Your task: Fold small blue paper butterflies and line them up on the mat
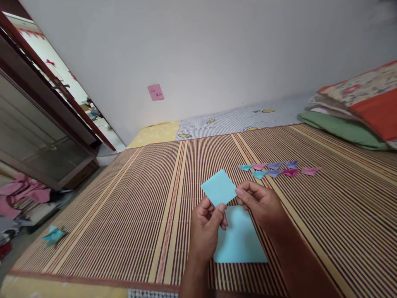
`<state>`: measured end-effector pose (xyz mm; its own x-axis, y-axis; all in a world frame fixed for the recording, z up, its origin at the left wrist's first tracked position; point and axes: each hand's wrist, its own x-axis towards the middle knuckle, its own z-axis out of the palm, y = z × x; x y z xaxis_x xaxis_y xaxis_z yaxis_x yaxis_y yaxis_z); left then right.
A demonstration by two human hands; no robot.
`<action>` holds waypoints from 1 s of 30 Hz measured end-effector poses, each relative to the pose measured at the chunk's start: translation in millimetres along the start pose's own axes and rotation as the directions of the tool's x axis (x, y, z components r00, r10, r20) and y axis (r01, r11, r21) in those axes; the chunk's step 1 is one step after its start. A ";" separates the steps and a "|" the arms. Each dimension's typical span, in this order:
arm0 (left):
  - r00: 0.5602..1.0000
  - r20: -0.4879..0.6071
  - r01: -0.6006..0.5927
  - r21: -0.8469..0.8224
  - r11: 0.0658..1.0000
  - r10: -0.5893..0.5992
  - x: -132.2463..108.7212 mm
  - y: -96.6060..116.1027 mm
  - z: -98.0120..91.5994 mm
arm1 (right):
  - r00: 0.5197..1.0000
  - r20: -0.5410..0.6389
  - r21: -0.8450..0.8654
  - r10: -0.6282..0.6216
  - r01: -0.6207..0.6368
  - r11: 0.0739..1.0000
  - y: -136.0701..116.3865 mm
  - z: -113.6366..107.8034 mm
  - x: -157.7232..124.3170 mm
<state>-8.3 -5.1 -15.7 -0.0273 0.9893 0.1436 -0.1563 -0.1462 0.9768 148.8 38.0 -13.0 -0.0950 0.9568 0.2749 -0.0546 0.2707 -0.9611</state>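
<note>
A small light-blue square of paper (pixel 219 186) is held up in front of me, turned so that a corner points up. My left hand (pixel 207 225) pinches its lower corner between thumb and fingers. The right corner is gripped by my right hand (pixel 259 203), thumb against fingertips. Beneath both hands a larger light-blue sheet of paper (pixel 243 244) lies flat on the striped mat (pixel 124 215). Beyond my right hand sit several small folded paper pieces (pixel 274 166) in blue, pink and purple, set in two rows.
Far left on the mat lies a folded turquoise paper piece (pixel 53 236). Folded bedding (pixel 347 128) is piled at the right by the wall. A pink note (pixel 155 92) sticks to the wall (pixel 217 54). Pink cloth (pixel 25 192) lies beyond the mat's left edge, near a door (pixel 46 124).
</note>
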 end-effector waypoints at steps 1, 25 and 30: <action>1.000 -0.005 -0.004 0.010 1.000 0.004 0.0 -1.1 -0.2 | 1.000 -0.003 0.015 0.003 -0.003 1.000 0.4 -0.6 0.8; 1.000 -0.024 -0.002 -0.229 0.973 -0.004 2.3 2.7 4.4 | 0.993 0.112 0.044 0.044 -0.049 0.998 0.6 2.6 2.2; 0.999 -0.011 0.040 -0.281 0.959 -0.045 4.2 3.8 3.6 | 0.994 0.110 0.067 0.028 -0.036 0.997 4.3 3.4 2.1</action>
<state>-5.4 -1.5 -10.8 -0.0314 0.9947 0.0979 -0.4283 -0.1019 0.8979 144.9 40.8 -16.5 -0.2052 0.9466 0.2488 -0.1171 0.2286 -0.9665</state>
